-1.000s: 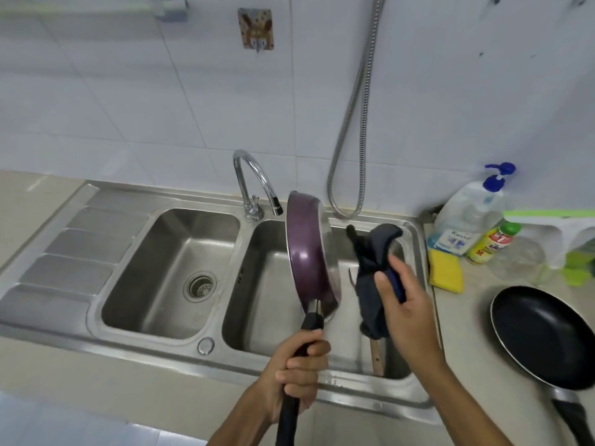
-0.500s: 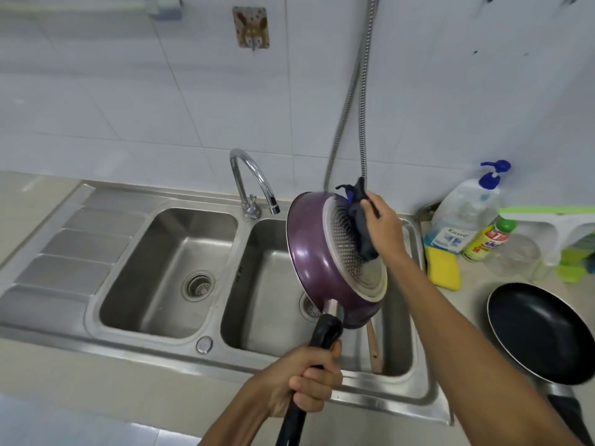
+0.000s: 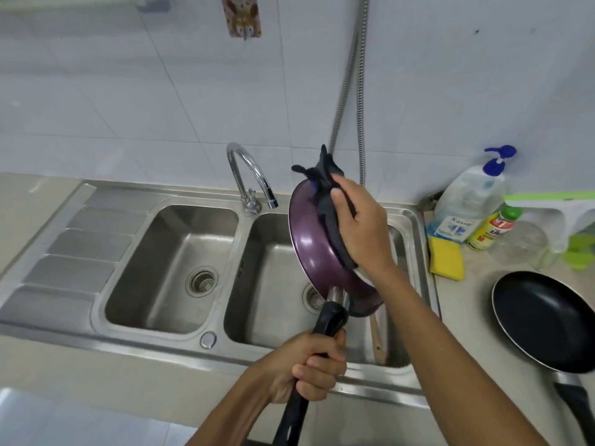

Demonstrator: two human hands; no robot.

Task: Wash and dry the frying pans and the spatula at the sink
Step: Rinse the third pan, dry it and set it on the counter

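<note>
Two pans [image 3: 309, 252] [image 3: 544, 320], two basins [image 3: 170, 268] [image 3: 270, 284], two bottles [image 3: 463, 207] [image 3: 492, 230], two hands [image 3: 306, 368] [image 3: 360, 226], one tap [image 3: 248, 175], one cloth [image 3: 325, 188], one sponge [image 3: 447, 262].

1. Wall [image 3: 450, 91]: white glazed tiles, pale grout lines, evenly lit.
2. Hook plate [image 3: 241, 17]: small patterned piece fixed high on the tiles.
3. Metal hose [image 3: 346, 78]: hangs down the wall in a loop (upper end out of view).
4. Surface [image 3: 470, 317]: beige stone-like top.
5. Steel draining board [image 3: 80, 252]: ribbed, at left.
</note>
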